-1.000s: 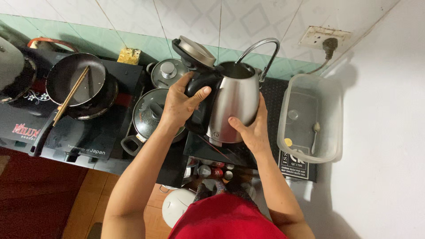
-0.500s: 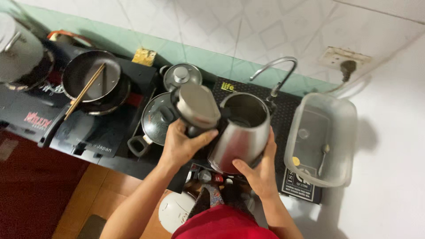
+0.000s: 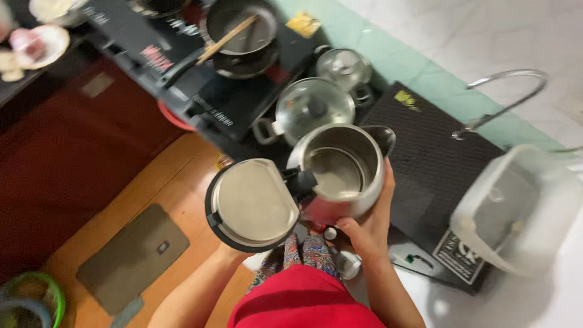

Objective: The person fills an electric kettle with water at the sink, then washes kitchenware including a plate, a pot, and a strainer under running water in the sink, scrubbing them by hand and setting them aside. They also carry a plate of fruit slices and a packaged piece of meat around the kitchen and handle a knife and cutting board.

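While the round hinged lid (image 3: 254, 203) of the shiny steel electric kettle (image 3: 341, 173) hangs flipped fully back, its bare, dry-looking inside faces the camera. The kettle is held up in front of the person's body, clear of the black induction cooktop (image 3: 425, 164), with the right hand (image 3: 371, 222) wrapped around its far wall to steady it. The left hand is hidden beneath the lid, so its grip cannot be told; it probably supports the handle side

One steel kettle (image 3: 340, 173) with its one lid (image 3: 253, 204) open sits in the middle. Two lidded pots (image 3: 314, 109) stand beyond it, with one pan (image 3: 242, 27) far left. One clear plastic tub (image 3: 516, 209) is at right, and one mat (image 3: 130, 258) lies near left.
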A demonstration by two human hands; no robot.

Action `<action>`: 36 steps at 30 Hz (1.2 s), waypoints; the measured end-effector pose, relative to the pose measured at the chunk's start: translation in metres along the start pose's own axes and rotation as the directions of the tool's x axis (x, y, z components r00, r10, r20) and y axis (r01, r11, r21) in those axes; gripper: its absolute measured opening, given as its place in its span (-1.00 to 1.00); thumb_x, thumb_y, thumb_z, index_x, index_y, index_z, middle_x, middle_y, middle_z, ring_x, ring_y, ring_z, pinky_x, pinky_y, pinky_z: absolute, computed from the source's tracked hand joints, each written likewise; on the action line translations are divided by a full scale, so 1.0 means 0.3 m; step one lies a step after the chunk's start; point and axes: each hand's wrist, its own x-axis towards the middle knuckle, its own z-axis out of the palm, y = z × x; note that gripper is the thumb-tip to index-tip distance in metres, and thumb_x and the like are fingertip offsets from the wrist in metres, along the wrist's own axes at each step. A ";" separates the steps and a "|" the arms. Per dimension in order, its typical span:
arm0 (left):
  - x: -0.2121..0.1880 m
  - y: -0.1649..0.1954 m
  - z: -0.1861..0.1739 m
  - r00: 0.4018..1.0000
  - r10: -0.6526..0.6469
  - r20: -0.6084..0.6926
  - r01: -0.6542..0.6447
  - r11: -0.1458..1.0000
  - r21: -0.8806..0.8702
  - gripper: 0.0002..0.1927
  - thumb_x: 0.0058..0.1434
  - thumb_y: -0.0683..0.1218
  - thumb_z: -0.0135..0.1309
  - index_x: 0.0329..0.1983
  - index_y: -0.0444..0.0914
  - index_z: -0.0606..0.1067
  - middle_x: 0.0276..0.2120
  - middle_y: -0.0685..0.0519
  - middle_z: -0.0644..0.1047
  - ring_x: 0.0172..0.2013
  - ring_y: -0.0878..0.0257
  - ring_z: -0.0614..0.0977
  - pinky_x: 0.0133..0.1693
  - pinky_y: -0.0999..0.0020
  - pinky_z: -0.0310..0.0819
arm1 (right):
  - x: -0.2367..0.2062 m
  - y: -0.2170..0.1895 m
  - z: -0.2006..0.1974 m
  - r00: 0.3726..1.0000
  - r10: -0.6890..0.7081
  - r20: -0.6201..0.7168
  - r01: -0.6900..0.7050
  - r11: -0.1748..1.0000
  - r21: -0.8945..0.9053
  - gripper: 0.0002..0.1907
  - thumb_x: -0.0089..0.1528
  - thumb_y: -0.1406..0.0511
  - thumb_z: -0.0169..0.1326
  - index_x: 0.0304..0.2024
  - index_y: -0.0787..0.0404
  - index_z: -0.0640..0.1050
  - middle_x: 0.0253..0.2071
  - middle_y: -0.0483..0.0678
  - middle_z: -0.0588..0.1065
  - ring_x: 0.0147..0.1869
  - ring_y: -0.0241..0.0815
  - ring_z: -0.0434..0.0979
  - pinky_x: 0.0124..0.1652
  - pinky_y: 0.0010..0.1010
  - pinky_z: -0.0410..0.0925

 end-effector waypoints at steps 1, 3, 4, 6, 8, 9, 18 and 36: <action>-0.054 0.008 -0.041 0.999 0.009 -0.039 -0.009 1.000 0.013 -0.69 0.08 -0.12 0.39 -0.16 -0.35 0.60 -0.30 0.11 0.62 -0.27 0.39 0.58 -0.21 0.44 0.51 | -0.004 0.003 0.051 0.999 -0.004 0.041 0.003 1.000 0.023 0.43 0.02 -0.14 0.40 0.60 0.27 -0.15 0.52 0.14 0.11 0.58 0.01 0.18 0.47 -0.16 0.14; -0.167 0.027 -0.128 0.992 0.023 -0.126 -0.019 0.999 0.031 -0.70 0.09 -0.12 0.39 -0.18 -0.35 0.59 -0.31 0.12 0.61 -0.28 0.40 0.57 -0.22 0.45 0.50 | -0.017 -0.017 0.144 0.984 0.064 0.166 -0.070 0.997 0.027 0.40 0.03 -0.13 0.40 0.58 0.26 -0.15 0.51 0.18 0.10 0.56 0.06 0.18 0.44 -0.14 0.13; -0.223 0.035 -0.173 0.983 0.034 -0.179 -0.025 0.998 0.052 -0.71 0.09 -0.12 0.38 -0.18 -0.34 0.59 -0.32 0.12 0.60 -0.29 0.40 0.56 -0.23 0.45 0.49 | -0.035 -0.033 0.199 0.969 0.092 0.230 -0.102 0.994 0.029 0.39 0.03 -0.13 0.39 0.57 0.26 -0.16 0.51 0.20 0.09 0.55 0.09 0.18 0.43 -0.13 0.12; -0.334 0.048 -0.264 0.961 0.065 -0.269 -0.044 0.996 0.081 -0.72 0.10 -0.13 0.38 -0.19 -0.34 0.59 -0.33 0.14 0.59 -0.30 0.40 0.55 -0.24 0.45 0.49 | -0.109 -0.079 0.334 0.948 -0.200 0.248 0.264 0.929 -0.258 0.23 0.13 -0.06 0.34 0.61 0.17 -0.07 0.60 0.21 0.01 0.63 0.15 0.04 0.52 -0.08 -0.02; -0.445 0.057 -0.356 0.934 0.091 -0.346 -0.058 0.993 0.104 -0.73 0.10 -0.13 0.37 -0.20 -0.33 0.59 -0.35 0.15 0.58 -0.31 0.41 0.55 -0.26 0.45 0.48 | -0.198 -0.135 0.476 0.838 -0.415 0.354 0.532 0.765 -0.362 0.06 0.20 -0.03 0.31 0.58 0.08 0.06 0.61 0.23 -0.03 0.67 0.22 -0.06 0.57 0.01 -0.15; -0.499 0.059 -0.402 0.919 0.103 -0.380 -0.065 0.992 0.111 -0.74 0.10 -0.13 0.37 -0.21 -0.33 0.59 -0.35 0.15 0.58 -0.32 0.41 0.54 -0.26 0.46 0.47 | -0.257 -0.167 0.554 0.769 -0.485 0.416 0.625 0.706 -0.333 -0.03 0.20 -0.02 0.30 0.53 0.04 0.15 0.58 0.24 -0.03 0.67 0.26 -0.10 0.57 0.08 -0.21; -0.966 0.123 -0.733 0.717 0.153 -0.680 0.000 0.976 0.219 -0.80 0.13 -0.15 0.35 -0.26 -0.31 0.57 -0.41 0.20 0.53 -0.36 0.44 0.50 -0.32 0.47 0.43 | -0.549 -0.286 1.210 0.411 -0.687 0.599 0.908 0.363 -0.208 -0.57 0.32 0.12 0.34 0.22 -0.10 0.57 0.32 -0.06 0.44 0.56 0.23 0.09 0.48 0.19 -0.33; -0.953 0.155 -1.601 0.378 0.226 -0.898 0.125 0.949 0.291 -0.80 0.13 -0.16 0.36 -0.36 -0.27 0.52 -0.47 0.28 0.45 -0.43 0.51 0.39 -0.40 0.56 0.31 | -0.313 0.183 2.151 0.684 -0.334 0.648 0.605 0.757 -0.249 -0.55 0.31 0.05 0.18 0.15 0.14 0.61 0.52 0.06 0.24 0.66 0.15 0.05 0.50 0.14 -0.16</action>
